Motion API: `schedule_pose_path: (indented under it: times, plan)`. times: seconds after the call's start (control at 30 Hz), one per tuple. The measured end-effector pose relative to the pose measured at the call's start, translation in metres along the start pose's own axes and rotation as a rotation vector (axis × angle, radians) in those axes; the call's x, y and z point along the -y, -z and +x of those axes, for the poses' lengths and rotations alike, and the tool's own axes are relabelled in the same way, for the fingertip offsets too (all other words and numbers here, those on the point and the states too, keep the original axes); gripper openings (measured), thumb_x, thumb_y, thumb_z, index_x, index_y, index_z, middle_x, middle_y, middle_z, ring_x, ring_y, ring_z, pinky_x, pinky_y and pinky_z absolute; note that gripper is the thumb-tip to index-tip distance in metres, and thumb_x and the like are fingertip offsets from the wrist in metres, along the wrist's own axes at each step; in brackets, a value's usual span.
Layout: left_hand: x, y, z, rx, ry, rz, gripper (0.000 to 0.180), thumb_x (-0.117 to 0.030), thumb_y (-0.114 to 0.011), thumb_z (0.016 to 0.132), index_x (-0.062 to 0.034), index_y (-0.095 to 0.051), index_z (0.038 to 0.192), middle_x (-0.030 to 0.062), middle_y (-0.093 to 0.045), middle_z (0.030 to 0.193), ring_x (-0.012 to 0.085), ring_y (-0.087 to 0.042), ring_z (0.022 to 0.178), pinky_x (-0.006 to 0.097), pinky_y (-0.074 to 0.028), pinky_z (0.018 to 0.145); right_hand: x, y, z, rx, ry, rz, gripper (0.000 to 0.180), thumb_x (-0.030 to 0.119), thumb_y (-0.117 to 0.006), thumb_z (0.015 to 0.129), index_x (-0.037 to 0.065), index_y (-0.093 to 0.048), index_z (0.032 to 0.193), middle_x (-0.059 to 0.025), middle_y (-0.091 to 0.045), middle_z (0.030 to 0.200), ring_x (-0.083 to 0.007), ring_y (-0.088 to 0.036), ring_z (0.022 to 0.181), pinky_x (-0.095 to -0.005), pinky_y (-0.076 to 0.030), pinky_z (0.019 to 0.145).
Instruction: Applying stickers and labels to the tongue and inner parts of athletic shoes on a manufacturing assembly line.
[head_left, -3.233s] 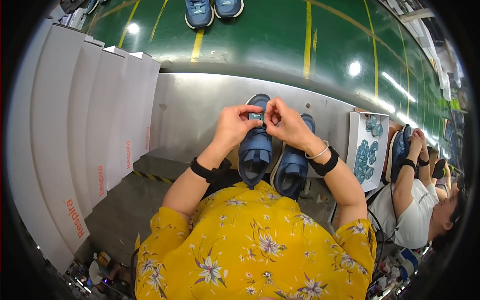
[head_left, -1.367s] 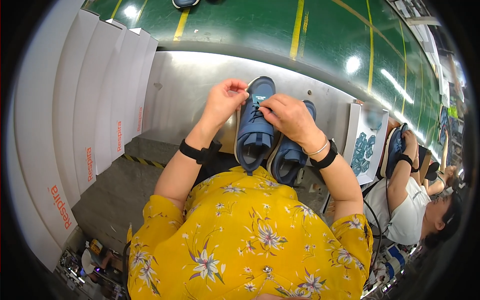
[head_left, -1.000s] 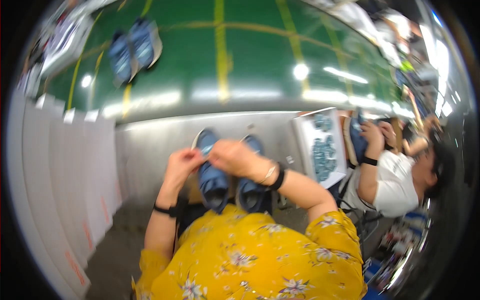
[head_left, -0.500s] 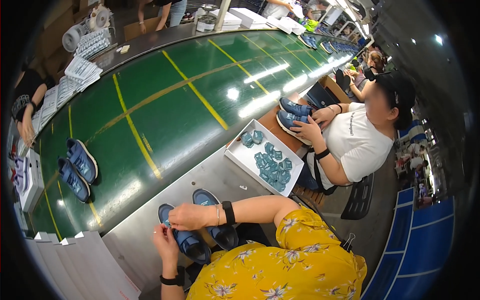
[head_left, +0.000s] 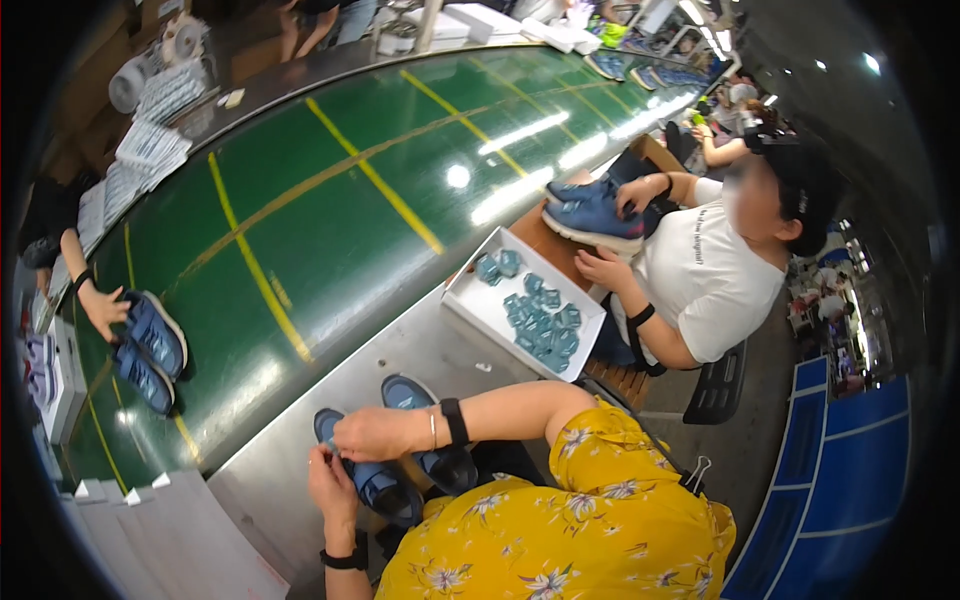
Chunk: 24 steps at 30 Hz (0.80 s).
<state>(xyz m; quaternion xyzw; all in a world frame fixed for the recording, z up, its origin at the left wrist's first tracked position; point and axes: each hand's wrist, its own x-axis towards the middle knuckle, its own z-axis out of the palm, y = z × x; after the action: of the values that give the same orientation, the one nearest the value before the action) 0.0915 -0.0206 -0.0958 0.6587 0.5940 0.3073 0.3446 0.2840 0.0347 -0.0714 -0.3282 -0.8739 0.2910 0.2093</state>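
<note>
Two blue sneakers lie in front of me on the metal table, a left sneaker (head_left: 383, 488) and a right sneaker (head_left: 448, 463). Over the front of the left one, my right hand (head_left: 378, 434) bends down with its fingertips pinched together. My left hand (head_left: 332, 484) comes up beside that sneaker, its fingers pinched close to the right hand's fingertips. Whatever small piece they grip at the lacing is hidden by the fingers. The right sneaker sits untouched under my right wrist.
A white box tray (head_left: 575, 372) of small blue-green tags stands ahead to the right. Beside it a co-worker (head_left: 710, 270) handles blue sneakers. The green conveyor belt (head_left: 330, 220) carries another pair (head_left: 155, 335), touched by another person's hand (head_left: 103, 308). White cartons (head_left: 175, 530) stand at lower left.
At the left, another person's hand has reached onto the pair of sneakers on the belt. The co-worker's sneakers are lifted and turned. My hands stay almost in place.
</note>
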Motion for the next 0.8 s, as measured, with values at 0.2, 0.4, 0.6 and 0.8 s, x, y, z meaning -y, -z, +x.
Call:
schedule_pose_path:
  times: [0.2,0.4,0.6,0.8]
  plan:
    - [-0.011,-0.014,0.007,-0.049,-0.103,0.162,0.014,0.001,-0.059,0.088,0.0001,-0.059,0.102,0.0226,-0.06,0.093,0.043,-0.059,0.087,0.049,-0.048,0.075,0.0,0.008,-0.007,-0.038,-0.014,-0.035,0.017,0.02,-0.066,0.087,0.003,-0.061,0.085,-0.0155,-0.062,0.083,-0.0367,-0.064,0.08,-0.0446,-0.053,0.07]
    - [-0.022,-0.011,0.014,-0.001,-0.127,0.101,0.011,0.002,-0.058,0.091,0.0015,-0.051,0.1,0.0255,-0.056,0.095,0.0461,-0.056,0.087,0.051,-0.046,0.074,0.003,0.019,-0.001,-0.048,0.005,0.002,0.014,0.013,-0.07,0.084,0.004,-0.06,0.085,-0.0134,-0.061,0.082,-0.0353,-0.063,0.078,-0.0426,-0.053,0.067]
    - [-0.005,-0.004,0.011,0.002,-0.191,0.012,0.012,0.003,-0.056,0.093,0.0021,-0.049,0.102,0.0249,-0.055,0.098,0.0457,-0.054,0.089,0.049,-0.046,0.076,0.009,0.018,0.004,-0.046,-0.031,0.013,0.014,0.011,-0.07,0.084,0.004,-0.058,0.085,-0.0128,-0.06,0.083,-0.0354,-0.062,0.077,-0.0427,-0.053,0.066]
    - [0.001,0.021,0.029,0.299,0.162,-0.39,0.016,-0.009,-0.073,0.091,-0.0002,-0.059,0.094,0.0057,-0.057,0.079,0.0101,-0.055,0.057,0.025,-0.047,0.05,0.01,0.018,0.006,-0.04,-0.071,0.04,0.013,0.012,-0.071,0.084,0.006,-0.06,0.085,-0.0133,-0.062,0.083,-0.0359,-0.064,0.075,-0.0421,-0.053,0.065]
